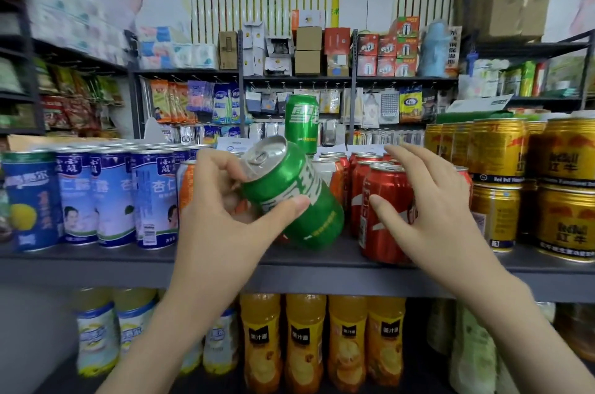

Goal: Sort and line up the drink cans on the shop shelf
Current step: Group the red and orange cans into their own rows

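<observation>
The left hand (pixel 222 210) holds a green can (pixel 289 197) with its thumb on the front and its fingers curled round the back. The can is tipped over, with its silver top leaning to the left and its bottom end low by the grey shelf (pixel 96 261). I cannot tell if the bottom touches the shelf. It sits in the middle of the shelf, in front of an orange can (pixel 186 187) and just left of the red cans (pixel 386 187). The right hand (pixel 441 203) is open with its fingers spread wide and holds nothing. It is over the red cans, with its thumb in front of the nearest one, but I cannot tell if it touches. Another green can (pixel 302 126) stands up straight farther back, higher than the cans around it. Tall blue and white cans (pixel 116 197) stand in a row on the left. Gold cans (pixel 497 152) are stacked two high on the right. Orange juice bottles (pixel 304 345) stand on the shelf below.
</observation>
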`<state>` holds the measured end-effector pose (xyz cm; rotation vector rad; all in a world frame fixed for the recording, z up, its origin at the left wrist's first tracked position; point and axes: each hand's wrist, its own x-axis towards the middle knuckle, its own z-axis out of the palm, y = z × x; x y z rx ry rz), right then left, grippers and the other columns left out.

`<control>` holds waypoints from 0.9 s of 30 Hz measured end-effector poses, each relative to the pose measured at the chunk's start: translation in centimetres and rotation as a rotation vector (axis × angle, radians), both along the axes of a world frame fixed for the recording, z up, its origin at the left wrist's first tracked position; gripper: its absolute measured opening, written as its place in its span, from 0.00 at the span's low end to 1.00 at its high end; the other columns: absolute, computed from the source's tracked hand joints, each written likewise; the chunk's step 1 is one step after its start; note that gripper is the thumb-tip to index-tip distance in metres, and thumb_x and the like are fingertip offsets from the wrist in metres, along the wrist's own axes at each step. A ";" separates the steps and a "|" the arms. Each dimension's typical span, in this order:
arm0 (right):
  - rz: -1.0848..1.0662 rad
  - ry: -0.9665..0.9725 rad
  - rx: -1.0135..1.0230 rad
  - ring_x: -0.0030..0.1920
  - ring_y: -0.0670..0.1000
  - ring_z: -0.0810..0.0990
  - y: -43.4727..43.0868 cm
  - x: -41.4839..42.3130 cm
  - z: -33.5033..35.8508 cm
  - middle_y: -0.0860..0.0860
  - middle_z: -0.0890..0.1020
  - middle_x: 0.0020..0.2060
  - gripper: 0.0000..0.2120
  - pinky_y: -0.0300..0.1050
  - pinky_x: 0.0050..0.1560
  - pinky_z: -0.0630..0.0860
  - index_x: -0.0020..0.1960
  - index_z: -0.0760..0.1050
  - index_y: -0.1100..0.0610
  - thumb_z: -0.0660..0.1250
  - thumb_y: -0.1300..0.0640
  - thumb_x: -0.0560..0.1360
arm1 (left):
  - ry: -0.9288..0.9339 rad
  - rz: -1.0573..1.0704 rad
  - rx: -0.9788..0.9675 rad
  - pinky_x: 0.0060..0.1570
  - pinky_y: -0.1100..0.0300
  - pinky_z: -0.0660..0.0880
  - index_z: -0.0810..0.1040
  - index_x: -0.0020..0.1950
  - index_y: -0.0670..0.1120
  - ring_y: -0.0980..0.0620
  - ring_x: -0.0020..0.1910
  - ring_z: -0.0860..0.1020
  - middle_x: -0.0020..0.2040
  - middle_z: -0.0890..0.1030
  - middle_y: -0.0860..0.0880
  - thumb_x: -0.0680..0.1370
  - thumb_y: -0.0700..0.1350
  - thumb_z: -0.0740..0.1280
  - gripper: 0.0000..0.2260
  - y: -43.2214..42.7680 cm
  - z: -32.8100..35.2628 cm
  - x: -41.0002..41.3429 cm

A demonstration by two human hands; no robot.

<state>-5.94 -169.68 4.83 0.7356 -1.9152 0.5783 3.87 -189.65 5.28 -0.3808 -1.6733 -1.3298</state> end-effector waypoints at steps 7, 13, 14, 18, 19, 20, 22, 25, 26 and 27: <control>0.410 -0.257 0.055 0.62 0.29 0.67 -1.8 2.6 5.2 0.31 0.70 0.61 0.25 0.24 0.62 0.62 0.68 0.65 0.41 0.65 0.44 0.72 | -0.013 -0.107 -0.011 0.29 0.66 0.75 0.63 0.41 0.50 0.55 0.32 0.81 0.34 0.83 0.50 0.58 0.41 0.75 0.23 -3.9 4.6 1.5; 0.522 -0.424 0.092 0.56 0.37 0.75 -4.2 2.1 11.7 0.40 0.76 0.57 0.19 0.38 0.58 0.74 0.63 0.70 0.41 0.67 0.49 0.73 | -0.064 -0.078 -0.048 0.32 0.61 0.80 0.65 0.43 0.49 0.55 0.32 0.81 0.32 0.81 0.50 0.53 0.42 0.78 0.27 -6.5 10.5 0.5; 0.513 -0.432 0.079 0.57 0.39 0.75 -4.6 1.5 12.6 0.41 0.76 0.57 0.19 0.40 0.58 0.75 0.63 0.69 0.42 0.67 0.50 0.73 | -0.079 -0.068 -0.051 0.35 0.58 0.81 0.65 0.44 0.49 0.54 0.33 0.81 0.35 0.82 0.49 0.56 0.43 0.76 0.25 -6.7 11.3 0.2; 0.409 -0.457 0.076 0.59 0.47 0.74 -6.4 -2.0 15.7 0.48 0.73 0.63 0.24 0.42 0.58 0.70 0.69 0.66 0.46 0.67 0.50 0.74 | -0.168 -0.019 -0.102 0.46 0.49 0.81 0.66 0.47 0.49 0.49 0.42 0.83 0.48 0.82 0.42 0.57 0.47 0.77 0.26 -7.7 13.8 -1.8; 0.383 -0.478 0.073 0.59 0.48 0.73 -6.9 -3.2 16.2 0.50 0.72 0.64 0.26 0.42 0.57 0.69 0.70 0.65 0.47 0.67 0.50 0.75 | -0.182 -0.005 -0.105 0.47 0.47 0.80 0.66 0.47 0.50 0.47 0.45 0.82 0.50 0.81 0.41 0.57 0.47 0.77 0.26 -8.0 14.2 -2.5; 0.354 -0.502 0.068 0.59 0.50 0.72 -7.4 -4.3 16.7 0.52 0.71 0.65 0.27 0.43 0.57 0.68 0.71 0.64 0.47 0.68 0.50 0.75 | -0.195 0.016 -0.105 0.47 0.46 0.80 0.66 0.46 0.51 0.45 0.47 0.82 0.52 0.81 0.41 0.58 0.46 0.79 0.26 -8.3 14.6 -3.3; 0.282 -0.553 0.065 0.58 0.52 0.72 -8.2 -6.4 17.3 0.54 0.70 0.67 0.29 0.44 0.55 0.68 0.73 0.62 0.50 0.67 0.49 0.75 | -0.221 0.062 -0.107 0.50 0.42 0.79 0.66 0.47 0.52 0.42 0.49 0.82 0.53 0.80 0.41 0.59 0.46 0.81 0.27 -9.1 15.2 -4.8; 0.177 -0.656 0.062 0.62 0.57 0.72 -9.1 -9.0 17.9 0.57 0.69 0.67 0.33 0.49 0.59 0.70 0.74 0.58 0.55 0.67 0.48 0.75 | -0.239 0.069 -0.099 0.50 0.44 0.79 0.65 0.47 0.53 0.43 0.49 0.81 0.55 0.79 0.41 0.62 0.45 0.80 0.25 -10.1 15.9 -6.7; 0.150 -0.686 0.066 0.63 0.58 0.71 -9.3 -9.7 18.0 0.58 0.69 0.67 0.33 0.50 0.60 0.70 0.74 0.58 0.57 0.67 0.48 0.75 | -0.241 0.060 -0.095 0.47 0.48 0.80 0.65 0.46 0.53 0.44 0.48 0.81 0.55 0.79 0.41 0.63 0.44 0.79 0.24 -10.3 16.0 -7.3; 0.126 -0.705 0.071 0.64 0.58 0.70 -9.5 -10.3 18.0 0.58 0.68 0.67 0.33 0.50 0.60 0.69 0.73 0.59 0.58 0.68 0.48 0.75 | -0.245 0.047 -0.091 0.43 0.52 0.81 0.65 0.47 0.52 0.45 0.47 0.82 0.55 0.78 0.41 0.65 0.42 0.78 0.23 -10.4 16.2 -7.8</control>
